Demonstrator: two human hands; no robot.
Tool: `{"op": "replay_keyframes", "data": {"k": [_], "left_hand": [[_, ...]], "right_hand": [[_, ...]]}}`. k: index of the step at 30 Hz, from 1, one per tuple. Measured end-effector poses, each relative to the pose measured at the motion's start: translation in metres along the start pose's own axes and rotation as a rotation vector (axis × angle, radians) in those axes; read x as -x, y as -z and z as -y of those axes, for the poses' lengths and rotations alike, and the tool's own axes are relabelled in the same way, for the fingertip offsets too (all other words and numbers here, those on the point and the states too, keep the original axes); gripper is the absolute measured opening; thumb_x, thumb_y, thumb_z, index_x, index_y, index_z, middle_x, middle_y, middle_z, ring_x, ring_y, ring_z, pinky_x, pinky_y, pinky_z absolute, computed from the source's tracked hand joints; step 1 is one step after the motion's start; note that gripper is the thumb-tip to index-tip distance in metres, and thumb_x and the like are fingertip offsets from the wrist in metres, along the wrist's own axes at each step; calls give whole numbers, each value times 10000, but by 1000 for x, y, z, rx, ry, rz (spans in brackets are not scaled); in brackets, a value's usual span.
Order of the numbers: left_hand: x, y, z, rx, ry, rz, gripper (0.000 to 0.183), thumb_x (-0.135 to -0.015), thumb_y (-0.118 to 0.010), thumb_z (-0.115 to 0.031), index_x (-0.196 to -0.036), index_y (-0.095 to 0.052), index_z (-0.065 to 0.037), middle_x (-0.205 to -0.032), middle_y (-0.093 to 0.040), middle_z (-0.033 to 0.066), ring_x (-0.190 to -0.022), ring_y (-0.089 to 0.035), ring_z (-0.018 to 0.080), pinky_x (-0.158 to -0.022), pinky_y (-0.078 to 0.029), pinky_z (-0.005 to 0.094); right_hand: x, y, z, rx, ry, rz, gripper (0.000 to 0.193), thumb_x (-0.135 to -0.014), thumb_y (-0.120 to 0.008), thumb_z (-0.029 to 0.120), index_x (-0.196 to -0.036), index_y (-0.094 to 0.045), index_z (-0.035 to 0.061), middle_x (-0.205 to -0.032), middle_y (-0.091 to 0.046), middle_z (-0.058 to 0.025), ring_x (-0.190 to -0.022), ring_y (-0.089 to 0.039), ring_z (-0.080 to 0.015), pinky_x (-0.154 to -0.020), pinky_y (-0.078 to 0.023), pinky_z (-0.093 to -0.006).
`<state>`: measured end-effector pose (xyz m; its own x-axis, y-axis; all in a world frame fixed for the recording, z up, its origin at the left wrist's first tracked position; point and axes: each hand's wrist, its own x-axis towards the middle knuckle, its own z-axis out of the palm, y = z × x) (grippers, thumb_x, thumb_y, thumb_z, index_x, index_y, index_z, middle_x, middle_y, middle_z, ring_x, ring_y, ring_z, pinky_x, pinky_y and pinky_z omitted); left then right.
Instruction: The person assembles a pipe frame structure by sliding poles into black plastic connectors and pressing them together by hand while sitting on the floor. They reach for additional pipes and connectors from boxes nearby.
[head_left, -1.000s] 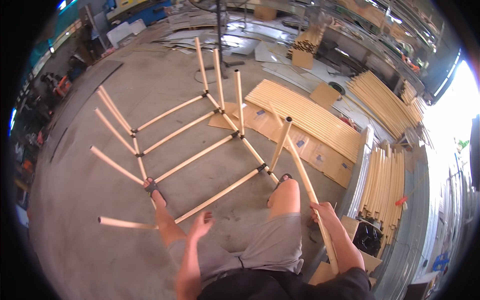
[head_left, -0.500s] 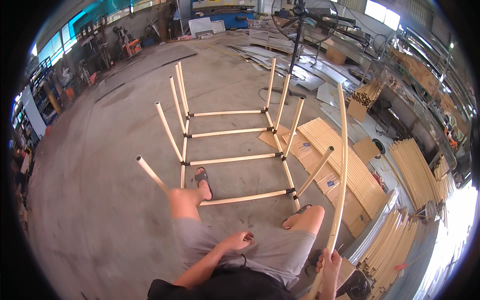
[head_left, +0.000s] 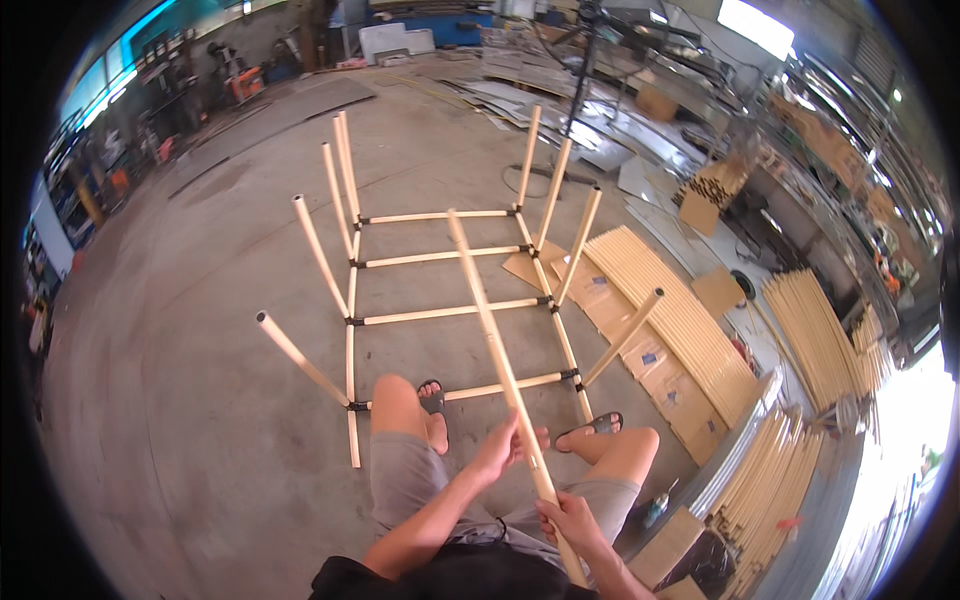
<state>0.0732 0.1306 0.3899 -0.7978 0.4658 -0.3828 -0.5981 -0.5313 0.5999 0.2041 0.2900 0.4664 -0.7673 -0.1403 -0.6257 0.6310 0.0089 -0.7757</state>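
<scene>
A long pale wood-coloured pole (head_left: 490, 325) slants in front of me, its far end up over the frame's cross rails. My right hand (head_left: 572, 518) is closed around its lower part. Farther up, my left hand (head_left: 500, 448) wraps the pole, with fingertips showing on its right side. Beyond my knees, a frame of matching poles (head_left: 455, 318) lies on the floor, joined by black connectors (head_left: 350, 321). Several uprights (head_left: 322, 255) rise from both its sides. My feet stand at its near end, by the nearest cross rail (head_left: 510, 387).
On the right, a row of poles (head_left: 670, 325) lies on flattened cardboard (head_left: 625, 350). More pole bundles (head_left: 765, 490) lie at the lower right, beside a small bottle (head_left: 655, 510). Sheet material (head_left: 520, 105) and a fan stand (head_left: 582, 75) are at the back.
The pole has swung from my right side to in front of me. My left hand has moved from my lap onto it, and my right hand has come inward. My left foot has shifted.
</scene>
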Motion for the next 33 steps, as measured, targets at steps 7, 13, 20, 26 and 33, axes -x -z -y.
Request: {"op": "replay_keyframes", "data": {"k": [7,13,20,26,33], "left_hand": [[-66,-46,-90,-54,-333,-211,288,-956,-627,-336,-941,-466,-97,-687,-505,18,-521,-534,143,-444,-467,322],[-140,-93,-286,-400,-543,-228,356,-893,-712,-342,-761,-526,-68,-528,-509,39,-414,-514,152,-371,-430,316],[-53,23,-366,-914,-485,-352,332,-894,-707,-353,-882,-509,-86,-583,-498,-6,-427,-480,109,-368,-384,272],[61,85,-216,-876,-246,-511,311,-897,-709,-334,-822,-515,-102,-569,-509,-13,-378,-469,81,-327,-358,239],[135,117,-107,-718,-113,-481,228,-941,-658,-264,-933,-544,-67,-639,-520,1,-423,-478,77,-343,-393,251]], "right_hand": [[-48,-11,85,241,312,41,225,-977,-584,221,-988,-611,-1,-778,-630,-61,-649,-611,-98,-524,-475,-238],[23,5,146,-56,1032,-413,337,-981,-579,326,-1012,-616,-7,-792,-635,-110,-694,-613,-187,-716,-547,-354],[134,-29,182,-733,1737,726,320,-972,-534,273,-748,-489,48,-609,-509,-96,-545,-515,-209,-525,-533,-409],[121,-18,204,-738,1575,1195,280,-949,-577,227,-810,-559,-15,-654,-572,-168,-547,-545,-248,-745,-597,-555],[91,-28,213,-775,1500,1305,267,-956,-554,210,-822,-552,-21,-652,-565,-166,-552,-556,-242,-759,-596,-550]]}}
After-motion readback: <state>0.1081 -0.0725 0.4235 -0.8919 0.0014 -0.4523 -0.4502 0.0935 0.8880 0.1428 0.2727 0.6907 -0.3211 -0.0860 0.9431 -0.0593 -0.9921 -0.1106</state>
